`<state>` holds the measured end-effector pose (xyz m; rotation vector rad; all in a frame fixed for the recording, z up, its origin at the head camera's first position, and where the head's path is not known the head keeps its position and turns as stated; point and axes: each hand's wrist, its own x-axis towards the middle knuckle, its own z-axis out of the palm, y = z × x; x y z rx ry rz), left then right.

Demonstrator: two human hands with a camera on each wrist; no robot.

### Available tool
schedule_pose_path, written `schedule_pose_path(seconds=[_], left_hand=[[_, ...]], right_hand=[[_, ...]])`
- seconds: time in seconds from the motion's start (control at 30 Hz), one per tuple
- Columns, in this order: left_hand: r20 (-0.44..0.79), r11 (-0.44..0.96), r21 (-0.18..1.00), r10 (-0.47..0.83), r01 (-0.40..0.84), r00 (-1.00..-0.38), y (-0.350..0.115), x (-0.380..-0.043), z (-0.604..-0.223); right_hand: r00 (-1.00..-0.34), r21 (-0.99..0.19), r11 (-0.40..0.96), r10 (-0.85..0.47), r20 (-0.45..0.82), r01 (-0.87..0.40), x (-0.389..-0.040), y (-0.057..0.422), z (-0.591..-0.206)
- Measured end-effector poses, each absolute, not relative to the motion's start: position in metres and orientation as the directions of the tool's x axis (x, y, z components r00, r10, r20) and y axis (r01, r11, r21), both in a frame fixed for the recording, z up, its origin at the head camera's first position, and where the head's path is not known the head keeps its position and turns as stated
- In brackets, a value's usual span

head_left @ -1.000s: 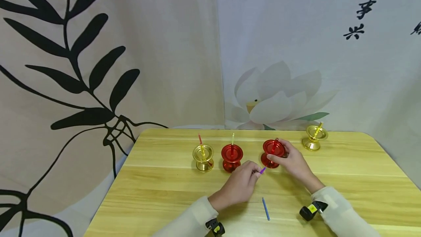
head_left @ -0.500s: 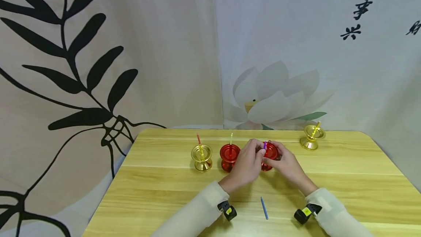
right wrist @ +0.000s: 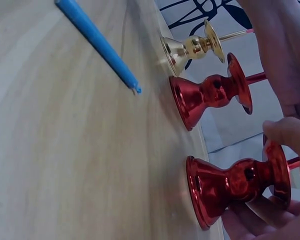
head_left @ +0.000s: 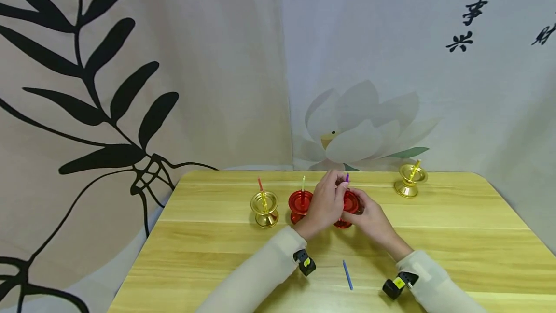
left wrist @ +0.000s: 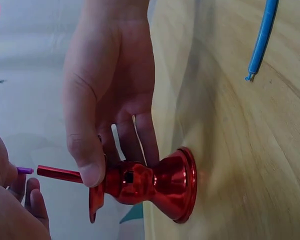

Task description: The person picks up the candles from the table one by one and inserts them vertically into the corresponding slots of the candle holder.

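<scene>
My left hand pinches a thin purple candle upright above the nearer red candle holder. In the left wrist view the end of the purple candle points at the holder's narrow tube, a small gap apart. My right hand steadies that holder, its thumb on the dish rim and its other fingers behind the stem. The base is down at the wooden table. To the left stands a second red candle holder with a pale candle in it.
A gold candle holder with a red-tipped candle stands farther left. Another gold candle holder, with a yellow candle tilted, stands at the back right. A blue candle lies on the table in front of the hands. A printed curtain hangs behind.
My left hand has raised the purple candle from low beside the red holder to upright above its tube. My right hand still holds the holder, which now stands slightly nearer the left.
</scene>
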<state>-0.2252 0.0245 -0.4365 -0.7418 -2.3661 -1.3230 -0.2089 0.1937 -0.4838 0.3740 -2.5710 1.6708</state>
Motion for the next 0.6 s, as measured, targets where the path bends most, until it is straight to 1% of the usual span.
schedule_pose_path(seconds=[0.37, 0.6], left_hand=[[0.477, 0.439, 0.713, 0.267, 0.546, -0.837, 0.0247, -0.2304, -0.4393], [0.467, 0.445, 0.709, 0.286, 0.548, -0.837, 0.0249, -0.23, -0.4406]], right_hand=[[-0.968, -0.888, 0.398, -0.184, 0.169, -0.23, -0.2087, 0.1903, -0.4841], [-0.966, -0.882, 0.406, -0.187, 0.177, -0.24, -0.2094, 0.191, -0.4849]])
